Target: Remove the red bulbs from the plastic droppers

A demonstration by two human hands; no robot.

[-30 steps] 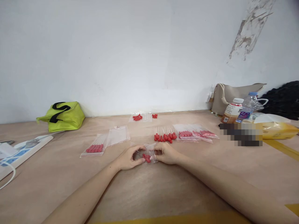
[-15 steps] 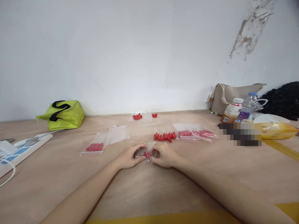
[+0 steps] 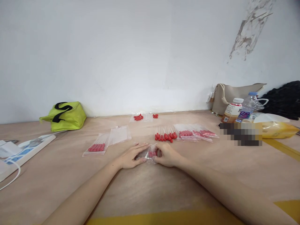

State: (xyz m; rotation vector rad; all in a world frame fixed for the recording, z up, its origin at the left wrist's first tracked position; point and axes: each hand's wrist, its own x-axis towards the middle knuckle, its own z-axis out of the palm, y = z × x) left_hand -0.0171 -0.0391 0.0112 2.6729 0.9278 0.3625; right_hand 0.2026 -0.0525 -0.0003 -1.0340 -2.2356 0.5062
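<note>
A clear plastic bag with red bulb ends inside lies crumpled between my hands. My left hand rests at its left side, fingers stretched out and thumb touching the plastic. At its right side, my right hand pinches the bag between thumb and fingers. Just beyond is a row of thin clear droppers with red bulbs. Filled bags overlap to the right of that row. On the left lie another filled bag and flat, unfilled zip bags.
Loose red bulbs lie on plastic by the wall. A lime-green bag and a white power strip stand left. Bottles, a beige bag and a yellow packet are at the right. Yellow tape crosses the near table.
The fingers of my left hand have straightened out from a curled grip on the bag. The red bulbs inside the bag have shifted slightly right, towards my right hand, which still pinches it.
</note>
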